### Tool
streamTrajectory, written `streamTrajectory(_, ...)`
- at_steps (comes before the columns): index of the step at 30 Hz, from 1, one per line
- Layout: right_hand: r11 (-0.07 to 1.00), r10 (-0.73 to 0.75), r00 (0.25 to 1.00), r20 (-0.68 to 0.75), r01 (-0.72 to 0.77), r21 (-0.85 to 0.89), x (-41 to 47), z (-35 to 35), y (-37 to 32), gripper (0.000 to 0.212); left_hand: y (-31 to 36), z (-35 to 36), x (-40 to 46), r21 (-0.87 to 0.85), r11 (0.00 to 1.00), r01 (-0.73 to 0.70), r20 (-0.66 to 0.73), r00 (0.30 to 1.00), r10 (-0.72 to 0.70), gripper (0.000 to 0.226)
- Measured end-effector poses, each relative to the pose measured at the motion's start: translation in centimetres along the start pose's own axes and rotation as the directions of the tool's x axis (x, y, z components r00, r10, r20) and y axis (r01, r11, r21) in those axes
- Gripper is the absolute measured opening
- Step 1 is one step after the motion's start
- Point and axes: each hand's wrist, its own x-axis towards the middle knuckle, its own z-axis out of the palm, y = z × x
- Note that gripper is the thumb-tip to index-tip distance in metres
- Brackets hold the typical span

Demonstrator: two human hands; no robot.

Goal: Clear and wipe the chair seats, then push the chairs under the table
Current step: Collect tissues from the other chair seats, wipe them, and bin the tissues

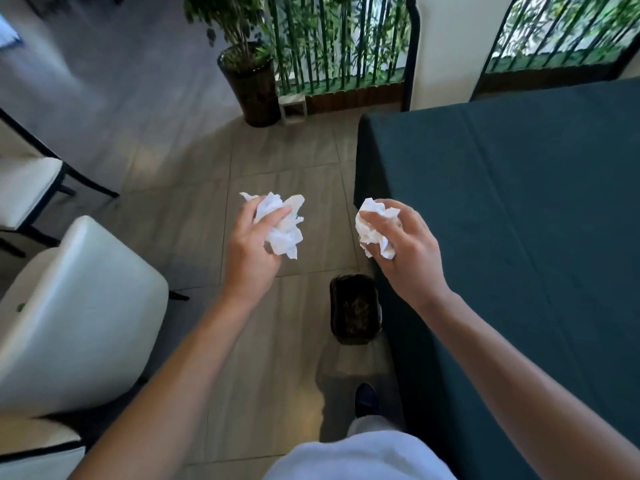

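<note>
Left hand (250, 249) grips crumpled white paper tissue (284, 221); right hand (403, 249) grips second crumpled white tissue (375, 227). Small dark woven wastebasket (353, 310) on grey tiled floor (194, 216), below hands. Dark green tablecloth-covered table (519, 220) right of wastebasket; white cushioned chair (79, 313) left of it.

A single wide-angle view looks forward and steeply down from the person's head, close above both forearms. The fingers (277, 216) sit near mid-frame; beyond them lies the floor (284, 161), to their right the worktop (519, 188).
</note>
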Motion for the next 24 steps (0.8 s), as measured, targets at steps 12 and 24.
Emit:
streamTrajectory(12,0.981,0.179,0.983,0.045,-0.175,-0.083,3.0,5.5,8.4,0.047,-7.4,8.9,7.4,-0.056,0.998,0.006,0.293,0.956,0.01,0.072)
streamTrajectory(24,0.744,0.549,0.79,-0.272,-0.611,-0.272,2.9,11.9,8.7,0.04,-13.7,17.7,15.7,-0.352,0.913,-0.207,0.638,0.66,0.396,0.059)
